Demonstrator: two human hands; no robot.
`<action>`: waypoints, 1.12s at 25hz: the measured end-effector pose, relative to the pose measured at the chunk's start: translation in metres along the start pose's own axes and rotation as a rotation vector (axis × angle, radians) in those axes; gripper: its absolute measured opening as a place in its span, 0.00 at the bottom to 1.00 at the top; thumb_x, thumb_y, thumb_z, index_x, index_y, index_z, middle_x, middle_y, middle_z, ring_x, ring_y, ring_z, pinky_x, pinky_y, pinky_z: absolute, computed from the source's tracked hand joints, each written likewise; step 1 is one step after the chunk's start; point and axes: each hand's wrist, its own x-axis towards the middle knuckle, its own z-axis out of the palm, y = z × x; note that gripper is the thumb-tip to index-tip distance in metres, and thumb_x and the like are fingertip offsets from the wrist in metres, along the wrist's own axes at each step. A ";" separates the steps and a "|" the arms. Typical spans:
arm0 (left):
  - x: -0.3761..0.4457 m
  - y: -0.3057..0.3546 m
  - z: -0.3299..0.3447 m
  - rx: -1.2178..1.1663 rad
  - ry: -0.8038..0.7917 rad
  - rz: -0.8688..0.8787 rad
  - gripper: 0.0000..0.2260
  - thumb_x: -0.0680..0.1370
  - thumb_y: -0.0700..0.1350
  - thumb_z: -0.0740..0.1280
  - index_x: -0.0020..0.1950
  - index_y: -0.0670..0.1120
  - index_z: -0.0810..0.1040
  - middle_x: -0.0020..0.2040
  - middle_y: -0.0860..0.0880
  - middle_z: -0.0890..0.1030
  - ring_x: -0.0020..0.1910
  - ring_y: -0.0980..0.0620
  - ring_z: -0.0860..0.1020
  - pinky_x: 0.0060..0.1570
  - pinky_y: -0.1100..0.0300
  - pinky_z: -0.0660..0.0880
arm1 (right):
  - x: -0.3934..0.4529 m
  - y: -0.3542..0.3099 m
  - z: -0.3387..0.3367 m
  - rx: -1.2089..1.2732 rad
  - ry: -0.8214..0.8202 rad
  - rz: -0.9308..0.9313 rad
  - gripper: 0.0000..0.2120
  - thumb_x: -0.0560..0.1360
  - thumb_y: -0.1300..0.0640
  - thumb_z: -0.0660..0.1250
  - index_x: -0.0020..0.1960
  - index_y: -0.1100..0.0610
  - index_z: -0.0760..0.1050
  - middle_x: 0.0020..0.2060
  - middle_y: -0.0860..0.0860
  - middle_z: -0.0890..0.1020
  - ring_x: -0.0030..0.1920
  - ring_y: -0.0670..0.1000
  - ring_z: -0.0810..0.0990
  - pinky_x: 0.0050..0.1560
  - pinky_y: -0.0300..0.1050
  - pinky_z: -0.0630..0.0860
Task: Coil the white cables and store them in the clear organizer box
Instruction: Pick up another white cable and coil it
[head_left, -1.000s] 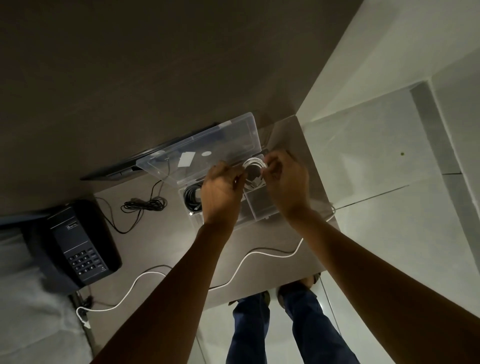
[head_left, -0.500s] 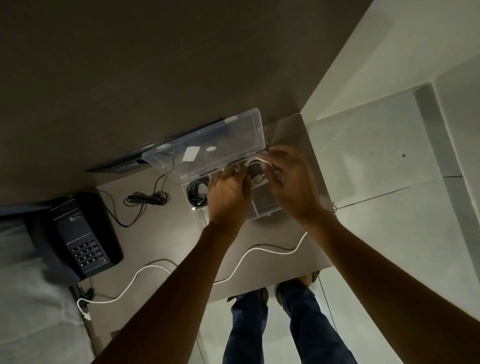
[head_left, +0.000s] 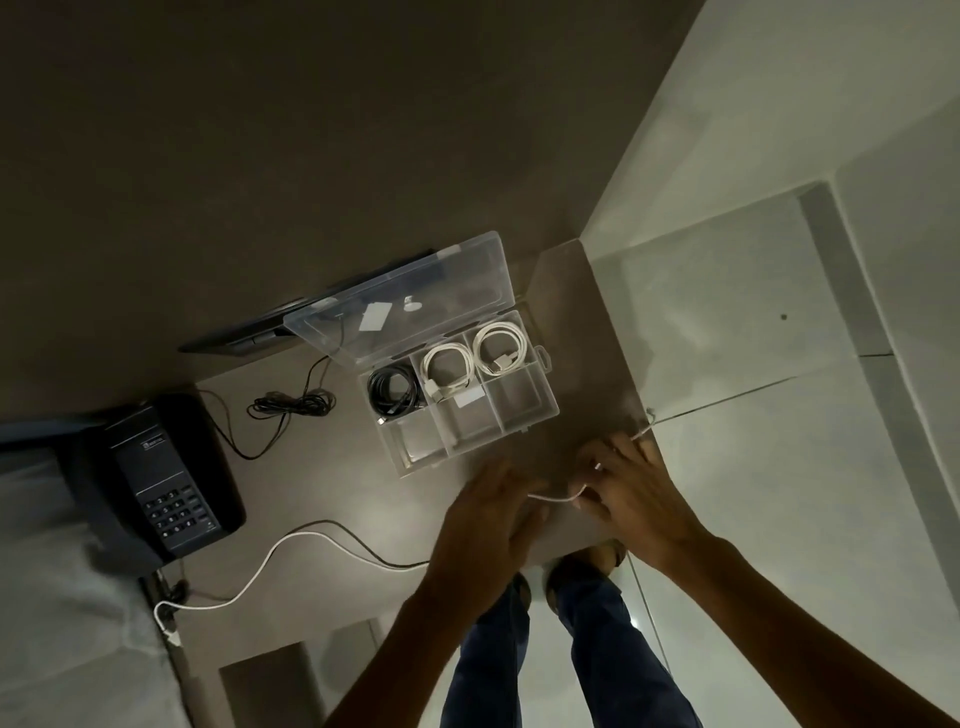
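The clear organizer box (head_left: 524, 423) stands open on the brown table, its lid (head_left: 410, 306) tipped back. Two coiled white cables lie in its far compartments, one in the middle (head_left: 448, 366) and one on the right (head_left: 502, 347). A coiled black cable (head_left: 393, 391) fills the left compartment. A long loose white cable (head_left: 291, 545) snakes across the table from the left edge to my hands. My left hand (head_left: 491, 514) and my right hand (head_left: 631, 493) are near the table's front right corner, with a short stretch of that cable (head_left: 553, 499) pinched between them.
A black desk phone (head_left: 166, 480) sits at the table's left. A loose black cord bundle (head_left: 291, 404) lies behind it, near a dark flat device (head_left: 249, 335) by the wall. The pale tiled floor and my legs (head_left: 550, 649) show below the table edge.
Both hands have pulled back from the organizer box, leaving a coiled white cable in the right compartment. They now grip the loose white cable at the table's near edge.
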 end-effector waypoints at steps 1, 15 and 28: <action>-0.005 0.006 0.002 0.023 -0.059 -0.021 0.21 0.83 0.51 0.72 0.75 0.48 0.78 0.73 0.45 0.79 0.72 0.47 0.77 0.71 0.49 0.77 | 0.002 -0.002 -0.004 0.019 -0.008 -0.010 0.11 0.80 0.42 0.73 0.59 0.43 0.86 0.68 0.45 0.83 0.74 0.53 0.75 0.77 0.54 0.68; -0.103 0.159 -0.266 -0.937 -0.179 -0.090 0.06 0.81 0.46 0.76 0.45 0.48 0.82 0.38 0.51 0.76 0.36 0.57 0.72 0.40 0.66 0.71 | -0.215 -0.093 -0.313 1.348 -0.307 -0.039 0.21 0.81 0.31 0.64 0.49 0.48 0.83 0.34 0.45 0.78 0.39 0.44 0.79 0.50 0.42 0.78; -0.226 0.325 -0.362 -0.544 0.016 0.150 0.15 0.84 0.58 0.68 0.57 0.50 0.88 0.50 0.48 0.88 0.52 0.48 0.86 0.55 0.51 0.83 | -0.288 -0.222 -0.432 1.163 0.645 -0.237 0.11 0.87 0.55 0.63 0.65 0.56 0.81 0.63 0.48 0.87 0.66 0.46 0.84 0.66 0.45 0.83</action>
